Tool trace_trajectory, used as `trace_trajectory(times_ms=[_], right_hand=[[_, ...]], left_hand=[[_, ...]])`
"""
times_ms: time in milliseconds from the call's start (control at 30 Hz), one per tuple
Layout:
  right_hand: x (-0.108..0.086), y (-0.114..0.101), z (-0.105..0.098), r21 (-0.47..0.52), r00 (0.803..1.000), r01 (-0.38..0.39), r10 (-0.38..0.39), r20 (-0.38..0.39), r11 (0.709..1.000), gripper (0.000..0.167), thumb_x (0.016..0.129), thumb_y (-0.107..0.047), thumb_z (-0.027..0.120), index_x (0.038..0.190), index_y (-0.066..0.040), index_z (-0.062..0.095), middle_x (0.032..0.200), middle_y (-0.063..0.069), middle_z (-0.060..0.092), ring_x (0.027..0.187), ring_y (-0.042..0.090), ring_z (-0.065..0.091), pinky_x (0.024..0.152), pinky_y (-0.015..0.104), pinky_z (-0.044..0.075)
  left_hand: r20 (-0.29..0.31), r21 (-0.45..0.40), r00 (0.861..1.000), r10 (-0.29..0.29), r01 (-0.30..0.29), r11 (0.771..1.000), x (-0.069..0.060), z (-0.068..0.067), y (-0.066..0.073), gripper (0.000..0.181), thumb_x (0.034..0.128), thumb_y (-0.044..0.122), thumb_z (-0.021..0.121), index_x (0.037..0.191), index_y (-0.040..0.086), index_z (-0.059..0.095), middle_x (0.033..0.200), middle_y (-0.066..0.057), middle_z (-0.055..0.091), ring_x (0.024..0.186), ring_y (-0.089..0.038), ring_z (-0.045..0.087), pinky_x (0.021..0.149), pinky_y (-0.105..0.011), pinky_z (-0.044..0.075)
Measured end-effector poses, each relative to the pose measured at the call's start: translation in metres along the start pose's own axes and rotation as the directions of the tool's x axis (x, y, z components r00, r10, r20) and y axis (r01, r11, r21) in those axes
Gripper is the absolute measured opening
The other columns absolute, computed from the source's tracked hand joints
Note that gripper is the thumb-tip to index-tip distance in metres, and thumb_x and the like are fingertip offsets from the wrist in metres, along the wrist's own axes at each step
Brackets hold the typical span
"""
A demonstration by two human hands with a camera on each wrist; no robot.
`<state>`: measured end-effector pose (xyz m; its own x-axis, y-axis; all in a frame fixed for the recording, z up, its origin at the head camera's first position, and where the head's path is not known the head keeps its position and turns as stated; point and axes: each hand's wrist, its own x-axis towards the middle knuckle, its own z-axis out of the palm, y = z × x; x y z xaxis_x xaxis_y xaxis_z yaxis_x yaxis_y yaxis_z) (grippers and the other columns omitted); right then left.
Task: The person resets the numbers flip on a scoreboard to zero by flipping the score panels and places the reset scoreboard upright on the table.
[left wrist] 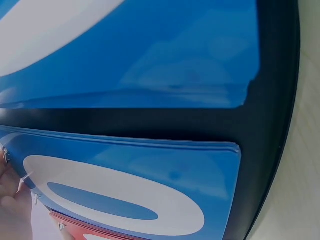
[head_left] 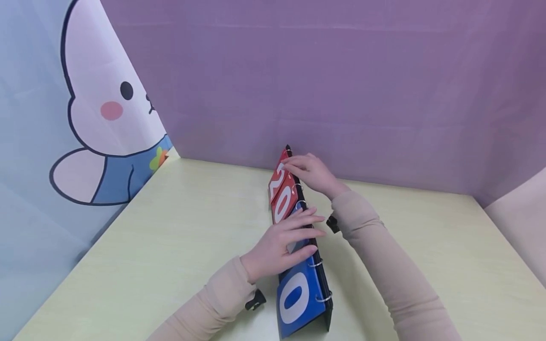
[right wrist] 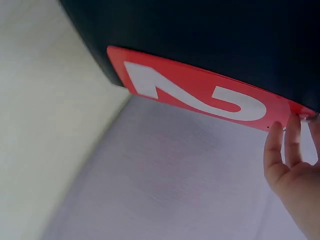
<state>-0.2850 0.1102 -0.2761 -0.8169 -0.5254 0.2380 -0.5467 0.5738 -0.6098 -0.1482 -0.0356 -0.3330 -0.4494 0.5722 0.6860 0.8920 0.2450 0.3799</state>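
Note:
A tabletop flip scoreboard [head_left: 327,291] with a black stand and ring-bound number cards runs away from me on the table. Two red cards sit at its far end: one with a white 2 [head_left: 277,181], tilted out from the board, and one with a 0 [head_left: 283,203]. Nearer me is a blue 0 card [head_left: 294,299]. Another blue card is partly hidden beneath my left hand [head_left: 283,244], whose extended fingers lie across the top edge. My right hand [head_left: 313,173] reaches over the far end, its fairly straight fingers touching the red 2 card [right wrist: 192,92] beside a ring.
The pale table [head_left: 170,246] spreads out on both sides of the scoreboard. A purple cloth backdrop [head_left: 341,85] rises behind it. At the left hangs a blue cloth [head_left: 30,142] with a cartoon rabbit.

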Motion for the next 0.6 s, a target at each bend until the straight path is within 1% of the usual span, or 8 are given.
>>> trace_trajectory(times_ms=[67,100,167,267,333,433,533,600], right_hand=[[-0.002,0.004,0.000,0.172,0.999,-0.045,0.047,-0.010,0.984,0.035,0.098,-0.028,0.050,0.124,-0.006,0.062,0.132,0.007,0.057,0.124,0.024,0.049,0.104,0.043,0.040],[-0.002,0.006,0.001,0.267,0.997,-0.068,0.075,-0.017,0.961,0.036,0.099,-0.028,0.049,0.125,-0.005,0.061,0.134,0.008,0.055,0.126,0.025,0.048,0.105,0.043,0.040],[-0.004,0.011,0.004,0.439,0.990,-0.107,0.137,-0.035,0.892,0.038,0.101,-0.026,0.045,0.126,-0.001,0.057,0.137,0.012,0.051,0.128,0.027,0.047,0.107,0.044,0.040],[-0.006,0.019,0.010,0.606,0.968,-0.180,0.248,-0.030,0.775,0.040,0.102,-0.023,0.039,0.131,0.004,0.049,0.138,0.019,0.047,0.128,0.033,0.045,0.109,0.043,0.037],[-0.009,0.025,0.016,0.651,0.945,-0.253,0.326,0.009,0.715,0.042,0.103,-0.022,0.037,0.134,0.005,0.044,0.140,0.022,0.044,0.130,0.034,0.042,0.111,0.043,0.035],[-0.014,0.036,0.024,0.663,0.905,-0.371,0.414,0.101,0.650,0.044,0.103,-0.022,0.035,0.137,0.005,0.040,0.142,0.021,0.040,0.132,0.033,0.038,0.112,0.043,0.032],[-0.019,0.046,0.030,0.665,0.874,-0.447,0.451,0.182,0.598,0.045,0.103,-0.024,0.034,0.136,0.005,0.039,0.140,0.020,0.040,0.129,0.032,0.040,0.112,0.043,0.033],[-0.021,0.051,0.033,0.672,0.862,-0.475,0.455,0.223,0.569,0.046,0.103,-0.027,0.034,0.136,0.004,0.038,0.139,0.020,0.040,0.127,0.031,0.042,0.111,0.043,0.033]], left_hand=[[0.000,0.003,1.000,-0.002,0.002,1.000,0.000,-0.001,0.000,0.033,0.0982,0.032,0.049,0.116,0.010,0.066,0.133,-0.009,0.057,0.136,-0.024,0.040,0.115,-0.038,0.027],[0.002,0.001,1.000,-0.004,0.004,1.000,0.000,-0.001,0.000,0.033,0.0983,0.032,0.049,0.116,0.010,0.066,0.133,-0.009,0.057,0.136,-0.025,0.040,0.116,-0.038,0.027],[0.007,-0.001,1.000,-0.010,0.010,1.000,-0.001,-0.001,0.000,0.034,0.0981,0.032,0.049,0.117,0.010,0.066,0.133,-0.008,0.057,0.136,-0.024,0.039,0.115,-0.038,0.027],[0.010,-0.003,1.000,-0.017,0.017,1.000,-0.001,-0.001,-0.001,0.033,0.0976,0.031,0.051,0.118,0.010,0.065,0.134,-0.007,0.057,0.137,-0.022,0.038,0.116,-0.037,0.027],[0.009,-0.003,1.000,-0.016,0.016,1.000,-0.002,-0.001,-0.001,0.032,0.0971,0.030,0.052,0.118,0.010,0.065,0.133,-0.008,0.057,0.138,-0.021,0.038,0.115,-0.037,0.027],[0.014,-0.005,1.000,-0.020,0.020,1.000,-0.002,0.000,-0.001,0.031,0.0964,0.028,0.053,0.118,0.010,0.065,0.133,-0.008,0.057,0.138,-0.021,0.038,0.115,-0.037,0.028],[0.021,-0.009,0.999,-0.031,0.031,0.999,-0.002,0.000,-0.001,0.030,0.0953,0.026,0.055,0.118,0.010,0.065,0.134,-0.007,0.056,0.138,-0.022,0.037,0.115,-0.037,0.028],[0.024,-0.009,0.999,-0.038,0.038,0.999,-0.002,0.000,-0.001,0.030,0.0945,0.025,0.056,0.118,0.009,0.065,0.136,-0.006,0.055,0.138,-0.022,0.037,0.115,-0.037,0.027]])
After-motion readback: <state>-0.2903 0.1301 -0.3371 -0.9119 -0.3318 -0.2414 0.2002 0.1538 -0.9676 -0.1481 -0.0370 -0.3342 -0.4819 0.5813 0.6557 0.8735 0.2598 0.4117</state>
